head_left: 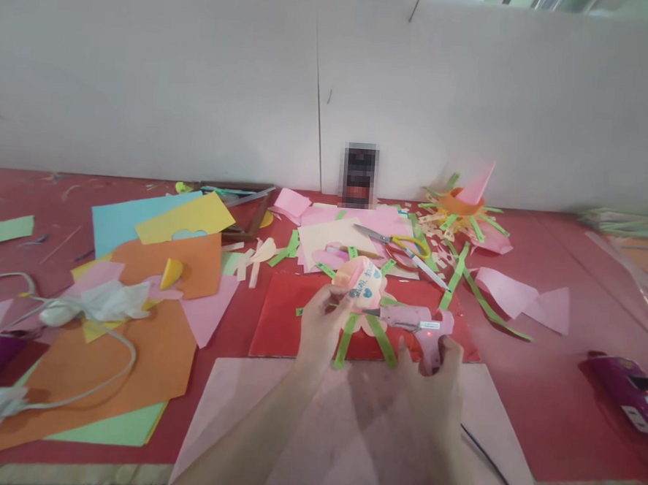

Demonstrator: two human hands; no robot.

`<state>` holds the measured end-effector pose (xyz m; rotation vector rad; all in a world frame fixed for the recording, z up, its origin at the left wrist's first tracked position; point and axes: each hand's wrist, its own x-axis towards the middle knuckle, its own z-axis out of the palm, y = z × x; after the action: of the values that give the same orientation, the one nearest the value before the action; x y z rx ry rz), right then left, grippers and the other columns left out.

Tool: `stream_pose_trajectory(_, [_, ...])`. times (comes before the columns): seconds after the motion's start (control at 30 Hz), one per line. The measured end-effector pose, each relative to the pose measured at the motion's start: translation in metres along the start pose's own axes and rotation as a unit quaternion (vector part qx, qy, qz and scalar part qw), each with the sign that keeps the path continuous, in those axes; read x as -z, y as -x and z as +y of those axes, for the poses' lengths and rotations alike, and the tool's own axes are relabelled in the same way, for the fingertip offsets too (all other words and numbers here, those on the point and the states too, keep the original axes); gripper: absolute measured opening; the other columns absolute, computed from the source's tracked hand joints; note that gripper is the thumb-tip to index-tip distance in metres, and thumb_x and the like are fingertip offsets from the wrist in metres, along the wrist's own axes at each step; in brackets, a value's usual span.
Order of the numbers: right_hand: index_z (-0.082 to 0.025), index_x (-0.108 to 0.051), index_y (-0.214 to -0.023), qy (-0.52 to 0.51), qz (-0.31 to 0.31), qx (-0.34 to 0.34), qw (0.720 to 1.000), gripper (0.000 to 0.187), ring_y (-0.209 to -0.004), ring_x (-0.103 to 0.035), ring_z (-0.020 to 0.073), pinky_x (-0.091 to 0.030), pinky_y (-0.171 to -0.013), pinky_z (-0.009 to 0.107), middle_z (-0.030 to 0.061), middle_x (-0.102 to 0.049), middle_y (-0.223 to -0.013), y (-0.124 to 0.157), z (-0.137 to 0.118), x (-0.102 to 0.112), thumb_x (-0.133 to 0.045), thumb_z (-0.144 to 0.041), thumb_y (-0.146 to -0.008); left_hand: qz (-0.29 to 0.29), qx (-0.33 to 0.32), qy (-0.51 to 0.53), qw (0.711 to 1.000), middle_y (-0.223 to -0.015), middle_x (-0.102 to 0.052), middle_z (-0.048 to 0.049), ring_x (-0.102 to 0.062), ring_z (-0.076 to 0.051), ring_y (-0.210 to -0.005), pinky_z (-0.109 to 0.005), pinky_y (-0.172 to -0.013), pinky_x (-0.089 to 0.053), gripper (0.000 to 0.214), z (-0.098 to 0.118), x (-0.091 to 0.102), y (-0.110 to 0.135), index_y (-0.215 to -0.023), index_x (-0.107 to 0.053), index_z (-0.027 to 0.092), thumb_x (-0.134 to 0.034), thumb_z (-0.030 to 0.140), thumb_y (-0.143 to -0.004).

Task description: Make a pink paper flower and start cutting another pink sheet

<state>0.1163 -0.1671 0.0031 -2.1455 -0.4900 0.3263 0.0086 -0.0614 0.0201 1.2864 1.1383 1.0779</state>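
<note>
My right hand (434, 363) is wrapped round the handle of a pink hot glue gun (407, 317), whose dark nozzle points left. A small red light shows on its body. With thumb and fingers, my left hand (324, 316) pinches the left edge of a rounded cream and pink paper piece (366, 282) bearing blue hearts and writing. The nozzle tip is close to that piece's lower edge; I cannot tell whether they touch. Around and below it are a scalloped cream paper shape and green paper strips (345, 342), over a red sheet (276, 313).
Scissors (395, 242) with yellow handles lie behind my hands among paper scraps. An orange, green and pink paper craft (463, 203) stands at the back right. Coloured sheets (159, 335) and a white cable (130, 362) lie left. A purple power strip (627, 393) is at right.
</note>
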Motion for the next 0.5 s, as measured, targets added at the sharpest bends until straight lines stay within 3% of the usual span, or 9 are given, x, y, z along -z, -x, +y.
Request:
stream_pose_trajectory(0.2, [-0.022, -0.044, -0.096, -0.022, 0.023, 0.022, 0.999, 0.049, -0.061, -0.051, 0.0152, -0.038, -0.053, 0.024, 0.0029, -0.056, -0.083, -0.0015, 0.0021, -0.0021, -0.063, -0.052, -0.060, 0.000, 0.010, 0.014, 1.000, -0.067, -0.058, 0.0005, -0.054, -0.012, -0.067, -0.022, -0.062, -0.041, 0.015, 0.0018, -0.0015, 0.0008, -0.070, -0.059, 0.018, -0.059, 0.033, -0.071])
stream_pose_trajectory(0.5, [-0.022, -0.042, -0.097, -0.014, -0.003, -0.012, 1.000, 0.052, -0.063, -0.050, 0.0148, -0.039, -0.056, 0.026, 0.0045, -0.052, -0.091, -0.0053, -0.0011, 0.0026, -0.062, -0.054, -0.061, -0.014, -0.001, -0.020, 1.000, -0.070, -0.061, -0.0005, -0.056, -0.013, -0.069, -0.024, -0.064, -0.041, 0.014, 0.0035, -0.0007, 0.0029, -0.071, -0.059, 0.019, -0.059, 0.033, -0.072])
